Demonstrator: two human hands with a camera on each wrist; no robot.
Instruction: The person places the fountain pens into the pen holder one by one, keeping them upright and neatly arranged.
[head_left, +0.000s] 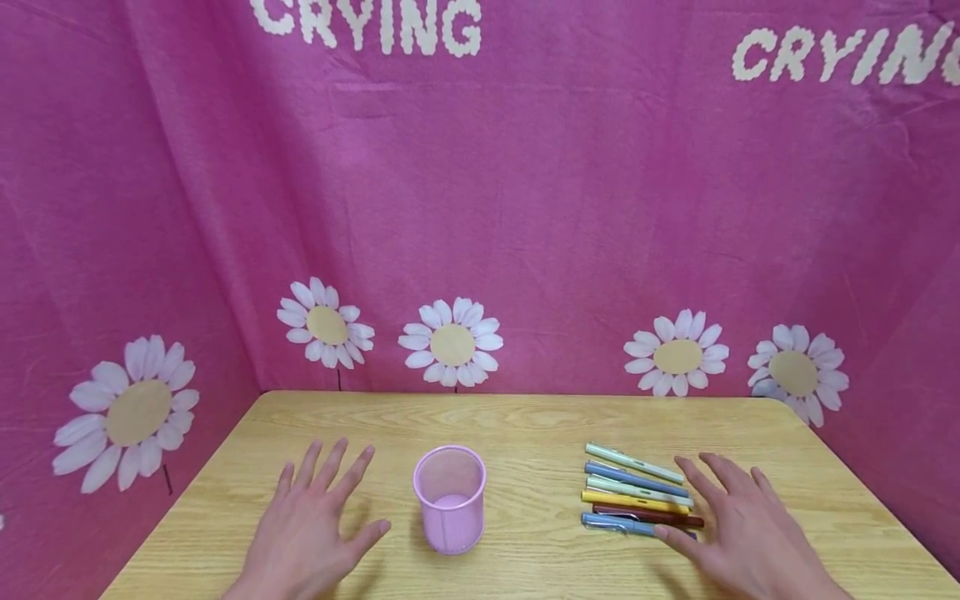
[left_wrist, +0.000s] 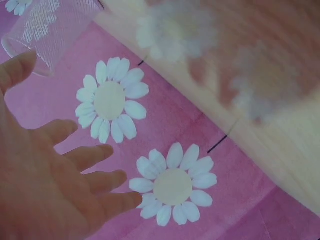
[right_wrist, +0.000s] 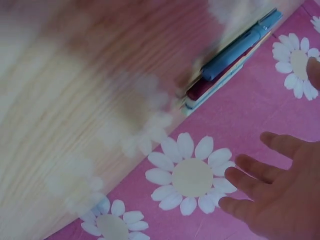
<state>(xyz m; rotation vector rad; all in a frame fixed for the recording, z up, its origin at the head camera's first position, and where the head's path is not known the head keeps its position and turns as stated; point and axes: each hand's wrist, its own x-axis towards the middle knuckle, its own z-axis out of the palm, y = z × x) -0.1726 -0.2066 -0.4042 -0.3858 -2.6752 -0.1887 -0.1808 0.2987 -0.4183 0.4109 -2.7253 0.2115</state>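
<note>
A pink mesh pen cup (head_left: 453,521) stands upright on the wooden table. To its left my left hand (head_left: 303,529) hovers with fingers spread, thumb toward the cup but apart from it. Several pens lie side by side right of the cup: pale green, blue, yellow (head_left: 633,501), dark red and, nearest me, a light blue pen (head_left: 618,524). My right hand (head_left: 750,529) is at their right ends, fingers spread, its thumb overlapping the light blue pen; whether it touches, I cannot tell. In the right wrist view that hand (right_wrist: 285,185) holds nothing.
The light wood table (head_left: 525,425) has rounded far corners. Close behind it and along both sides hangs a pink cloth (head_left: 562,208) printed with white daisies and the word "CRYING".
</note>
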